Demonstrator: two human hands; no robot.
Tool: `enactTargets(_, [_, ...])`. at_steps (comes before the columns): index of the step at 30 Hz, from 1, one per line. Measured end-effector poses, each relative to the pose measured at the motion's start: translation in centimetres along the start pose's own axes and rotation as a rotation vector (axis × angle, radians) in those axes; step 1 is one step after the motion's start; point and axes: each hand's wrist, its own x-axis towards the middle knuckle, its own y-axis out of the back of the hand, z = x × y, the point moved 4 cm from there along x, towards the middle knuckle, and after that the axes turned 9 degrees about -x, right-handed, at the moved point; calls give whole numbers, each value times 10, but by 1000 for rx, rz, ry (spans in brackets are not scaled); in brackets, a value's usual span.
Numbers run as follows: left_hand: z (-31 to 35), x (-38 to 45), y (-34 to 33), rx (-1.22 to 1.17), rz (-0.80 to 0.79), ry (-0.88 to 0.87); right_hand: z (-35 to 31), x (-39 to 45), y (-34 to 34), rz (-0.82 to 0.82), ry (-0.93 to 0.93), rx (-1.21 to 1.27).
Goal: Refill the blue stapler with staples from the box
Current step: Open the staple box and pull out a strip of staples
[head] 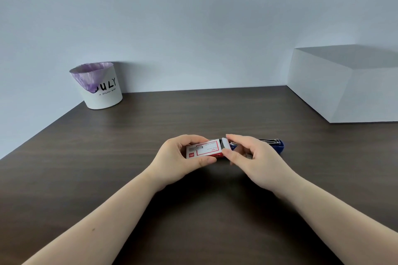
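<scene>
My left hand (178,157) holds a small red and white staple box (204,149) by its long sides, just above the dark table. At the box's right end, my right hand (249,157) pinches its white end flap (226,143) between thumb and forefinger. The blue stapler (277,146) lies on the table behind my right hand, its metal staple channel showing on top. Most of the stapler's body is hidden by my right hand.
A white bin (101,87) with a purple liner stands at the back left of the dark wooden table (129,157). A large white box (344,86) sits at the back right, against the wall.
</scene>
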Motion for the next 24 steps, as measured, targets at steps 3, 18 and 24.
enactTargets(3, [-2, 0, -1, 11, 1, 10, 2, 0, -3, -3, -30, 53])
enactTargets(18, [-5, 0, -3, -92, -32, 29, 3, 1, -10, -115, -225, 573])
enactTargets(24, [-6, 0, -4, -87, -40, 24, 5, 1, -9, -84, -254, 483])
